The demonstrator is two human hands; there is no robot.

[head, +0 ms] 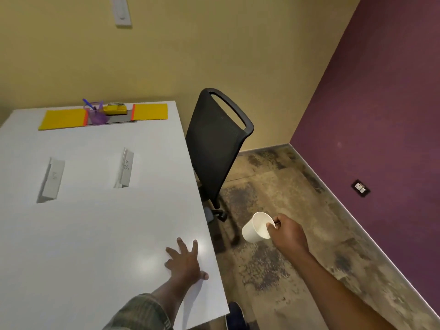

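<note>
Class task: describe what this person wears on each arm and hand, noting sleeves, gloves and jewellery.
The left hand is bare, with no glove or ring showing; behind it sits a loose sleeve checked in dull green and grey. The right hand is also bare, and the right forearm shows no sleeve or watch.

White paper cup [254, 228], white table [95, 222], yellow mats [62, 119] edged in orange, black chair [212, 144], purple wall [381, 103], mottled brown floor [285, 246].
</note>
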